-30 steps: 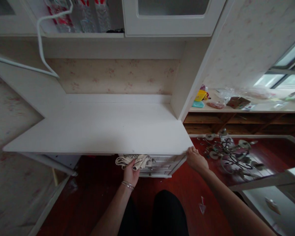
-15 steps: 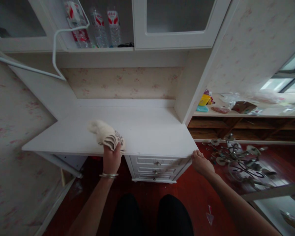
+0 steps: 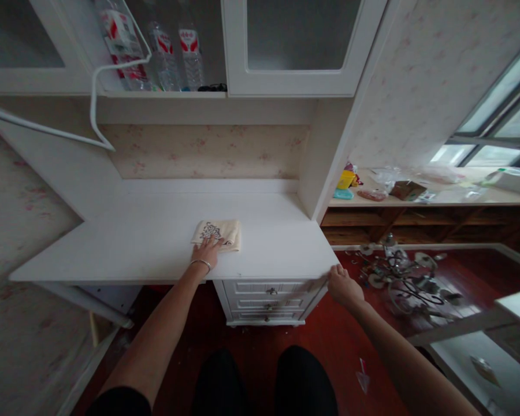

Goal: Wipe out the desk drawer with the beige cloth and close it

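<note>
Head view, left hand: the left hand (image 3: 207, 252) lies palm down near the middle of the frame, fingers spread flat on the near edge of a cloth (image 3: 217, 234); a bracelet (image 3: 200, 263) circles the wrist
Head view, cloth: cream, folded into a rough rectangle with a dark pattern on top; it lies flat on the white desk top (image 3: 125, 242), just in from the front edge
Head view, right hand: the right hand (image 3: 343, 286) sits at the right of centre, fingers curled together over the desk's front right corner (gripping the edge, thumb hidden)
Head view, below the desk: a white drawer unit (image 3: 268, 299) stands between the two hands; red floor underneath
Head view, above: water bottles (image 3: 169, 49) stand on the shelf at upper left; a white cable (image 3: 93, 110) hangs beside them
Head view, right of frame: a tangled lamp fitting (image 3: 405, 277) lies on the floor; a windowsill (image 3: 450, 196) carries small clutter
</note>
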`<state>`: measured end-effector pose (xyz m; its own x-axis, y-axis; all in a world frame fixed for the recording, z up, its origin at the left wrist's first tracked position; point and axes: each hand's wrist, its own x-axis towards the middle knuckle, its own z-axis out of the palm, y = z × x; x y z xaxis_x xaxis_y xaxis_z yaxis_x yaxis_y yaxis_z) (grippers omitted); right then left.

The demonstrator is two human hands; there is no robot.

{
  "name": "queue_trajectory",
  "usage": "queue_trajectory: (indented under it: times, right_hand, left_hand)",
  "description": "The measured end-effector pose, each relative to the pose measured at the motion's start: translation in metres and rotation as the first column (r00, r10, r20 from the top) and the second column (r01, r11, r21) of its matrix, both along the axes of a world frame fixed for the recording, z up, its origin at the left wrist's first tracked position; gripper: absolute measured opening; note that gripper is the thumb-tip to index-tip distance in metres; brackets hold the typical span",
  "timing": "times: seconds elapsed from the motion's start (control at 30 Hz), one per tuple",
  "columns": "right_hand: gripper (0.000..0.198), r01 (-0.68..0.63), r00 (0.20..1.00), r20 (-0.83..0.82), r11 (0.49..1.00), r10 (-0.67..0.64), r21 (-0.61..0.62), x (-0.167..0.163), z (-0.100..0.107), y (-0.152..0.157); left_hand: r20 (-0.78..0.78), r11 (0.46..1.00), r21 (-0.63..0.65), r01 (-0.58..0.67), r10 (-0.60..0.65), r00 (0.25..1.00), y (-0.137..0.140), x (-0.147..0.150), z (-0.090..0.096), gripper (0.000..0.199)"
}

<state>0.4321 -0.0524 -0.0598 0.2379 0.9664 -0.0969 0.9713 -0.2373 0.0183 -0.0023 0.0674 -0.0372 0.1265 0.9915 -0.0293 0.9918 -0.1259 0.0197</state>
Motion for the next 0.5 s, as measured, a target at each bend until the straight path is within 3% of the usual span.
queue_trajectory:
  times: [0.13, 0.23, 0.37, 0.43, 0.5]
  right_hand:
    - [0.047, -0.033, 0.999, -0.009, 0.999, 0.033, 0.003, 0.004, 0.001, -0.001]
    - [0.044, -0.066, 0.998, 0.008, 0.998, 0.067, -0.023, 0.007, 0.007, 0.0]
    - [0.042, -0.086, 0.995, 0.038, 0.991, 0.09, -0.101, 0.009, 0.02, 0.009]
    - [0.044, -0.045, 0.998, 0.028, 0.99, 0.049, -0.136, 0.006, 0.023, 0.013]
    - [0.047, 0.012, 1.0, 0.018, 0.994, -0.01, -0.105, -0.001, 0.02, 0.012]
  left_hand:
    - [0.072, 0.985, 0.169, 0.032, -0.044, 0.996, -0.017, -0.024, 0.009, 0.074]
    - [0.122, 0.954, 0.248, -0.169, 0.142, 0.982, -0.035, -0.054, 0.009, 0.06]
    - [0.128, 0.899, 0.065, -0.434, 0.423, 0.897, -0.051, -0.087, -0.006, 0.059]
    - [0.115, 0.881, -0.037, -0.471, 0.472, 0.874, -0.054, -0.095, -0.016, 0.064]
    - [0.103, 0.874, -0.062, -0.483, 0.486, 0.868, -0.055, -0.096, -0.024, 0.066]
